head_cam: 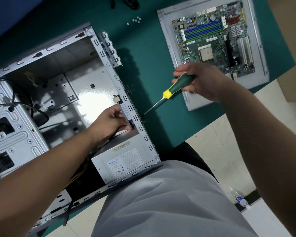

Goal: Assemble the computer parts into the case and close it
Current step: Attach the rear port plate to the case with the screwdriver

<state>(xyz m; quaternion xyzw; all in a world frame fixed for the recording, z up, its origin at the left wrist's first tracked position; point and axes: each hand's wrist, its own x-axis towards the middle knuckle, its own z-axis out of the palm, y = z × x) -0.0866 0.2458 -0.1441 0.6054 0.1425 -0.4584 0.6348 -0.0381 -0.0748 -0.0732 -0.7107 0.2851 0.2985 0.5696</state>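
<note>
Early stage. Case [61, 53] open, frame left; power supply [121, 161] seated. Left hand [109, 124] grips its top edge; right hand [200, 81] clasps screwdriver [171, 91], tip at rear wall. Motherboard [214, 38] upper right on side panel [260, 79], uninstalled.

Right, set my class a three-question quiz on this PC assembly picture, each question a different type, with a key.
1. True or false: the motherboard is already mounted inside the case.
2. Which hand grips the screwdriver? A) left hand B) right hand C) neither
3. Fill in: the loose screws lie on the ____ mat.

Key: 1. False, it lies on a metal panel outside the case. 2. B, the right hand; the left hand holds a part against the case's rear wall. 3. Green.
</note>
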